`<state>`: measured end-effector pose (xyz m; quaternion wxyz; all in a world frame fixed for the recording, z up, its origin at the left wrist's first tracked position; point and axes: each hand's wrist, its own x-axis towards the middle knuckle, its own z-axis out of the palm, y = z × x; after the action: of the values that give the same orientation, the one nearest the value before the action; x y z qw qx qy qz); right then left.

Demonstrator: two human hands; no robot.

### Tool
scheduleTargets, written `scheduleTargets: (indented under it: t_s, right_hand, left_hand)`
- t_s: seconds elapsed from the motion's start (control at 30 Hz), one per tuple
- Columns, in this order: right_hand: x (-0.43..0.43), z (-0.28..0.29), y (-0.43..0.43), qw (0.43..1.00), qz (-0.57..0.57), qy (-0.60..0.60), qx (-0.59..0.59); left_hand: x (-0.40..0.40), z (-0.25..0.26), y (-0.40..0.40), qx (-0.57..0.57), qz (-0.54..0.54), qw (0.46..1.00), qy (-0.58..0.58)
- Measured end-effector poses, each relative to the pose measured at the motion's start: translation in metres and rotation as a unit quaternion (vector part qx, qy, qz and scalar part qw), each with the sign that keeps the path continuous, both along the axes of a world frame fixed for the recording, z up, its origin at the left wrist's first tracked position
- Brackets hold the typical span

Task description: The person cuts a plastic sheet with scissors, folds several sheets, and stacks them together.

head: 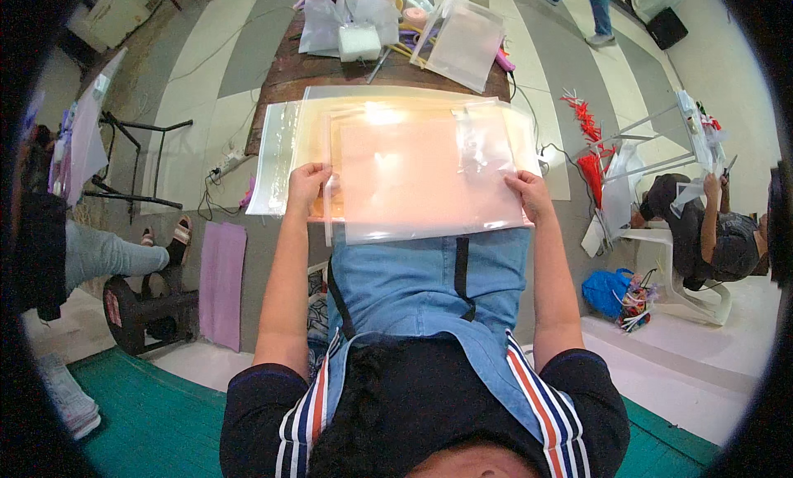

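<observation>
My left hand (pixel 311 187) pinches the left edge of a translucent pinkish plastic sheet (pixel 421 174), and my right hand (pixel 528 195) grips its right edge. The sheet is spread flat between them, just above my lap, with its near edge over my denim overalls (pixel 421 280). Beneath it lie more clear and yellowish plastic sheets (pixel 279 146) at the near edge of a wooden table. Strong glare hides part of the stack, and I cannot tell how many layers are held.
The wooden table (pixel 279 75) bears wrapped bundles, a white foam block (pixel 359 42) and another translucent sheet (pixel 466 44). A power strip (pixel 229 163) and purple sheets (pixel 223 286) lie on the floor at left. Seated people (pixel 725 249) are at both sides.
</observation>
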<state>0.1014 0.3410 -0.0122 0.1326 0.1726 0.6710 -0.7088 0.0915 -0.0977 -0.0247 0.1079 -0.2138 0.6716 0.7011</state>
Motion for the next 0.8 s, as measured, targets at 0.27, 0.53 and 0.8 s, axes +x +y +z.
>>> scheduleTargets:
  t_s: [0.27,0.53,0.8]
  right_hand:
    - [-0.003,0.006,-0.004,0.998,-0.034,0.028,0.043]
    - [0.001,0.014,-0.006,0.997,-0.036,0.044,0.061]
    - [-0.004,0.030,0.005,0.989,-0.093,0.117,0.006]
  left_hand:
    - [0.004,0.006,-0.003,0.067,0.007,0.998,-0.002]
    - [0.005,0.004,-0.004,0.072,-0.007,0.997,0.008]
    - [-0.015,0.025,0.012,0.073,-0.026,0.993,0.092]
